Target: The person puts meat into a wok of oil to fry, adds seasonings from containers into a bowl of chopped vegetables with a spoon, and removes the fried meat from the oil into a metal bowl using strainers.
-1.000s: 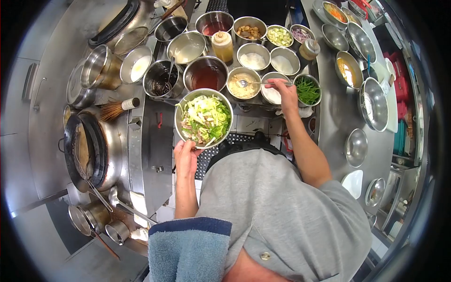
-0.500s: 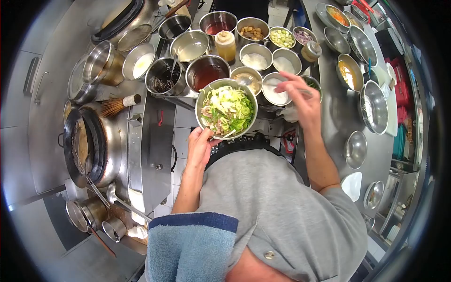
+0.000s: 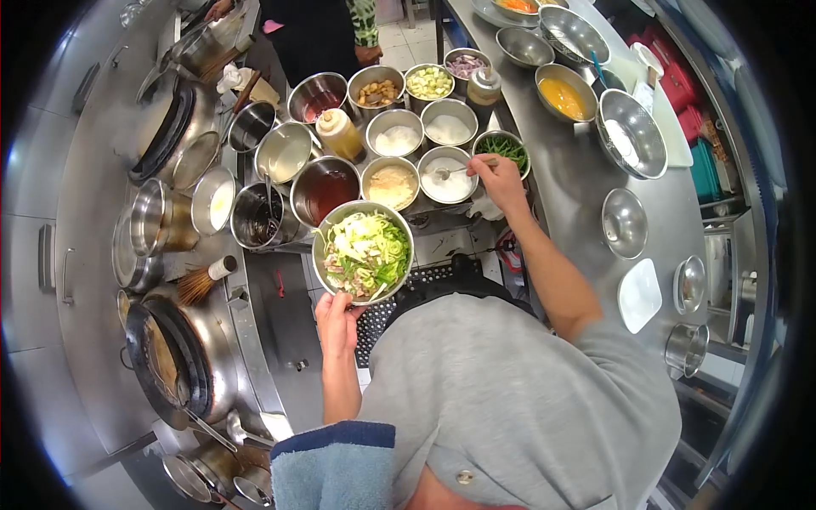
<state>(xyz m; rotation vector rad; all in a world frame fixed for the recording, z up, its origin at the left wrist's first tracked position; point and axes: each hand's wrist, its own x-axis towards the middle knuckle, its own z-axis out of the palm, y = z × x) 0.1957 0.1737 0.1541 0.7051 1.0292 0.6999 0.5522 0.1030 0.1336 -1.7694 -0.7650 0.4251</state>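
Note:
My left hand point(image 3: 338, 321) grips the lower rim of a metal bowl point(image 3: 364, 252) filled with sliced cabbage, greens and bits of meat. At the right, my right hand point(image 3: 497, 176) is closed on the handle of a spoon point(image 3: 449, 173), whose bowl rests in a metal container of white powder point(image 3: 444, 189). Left of that container stands one with beige granules point(image 3: 391, 184). A bowl of cut green vegetables point(image 3: 503, 153) is just beyond my right hand. Dark red liquid point(image 3: 326, 195) fills a pot above the held bowl.
Woks point(image 3: 167, 361) and pots line the left side. A squeeze bottle point(image 3: 339, 134) stands among the containers. Metal bowls point(image 3: 625, 223) and a white dish point(image 3: 639, 296) sit on the right counter. Another person point(image 3: 313, 38) in dark clothing stands at the far side.
My right hand has lowered the spoon into the white powder, after leaving the beige granules. The view has shifted, and another person has come into sight at the top.

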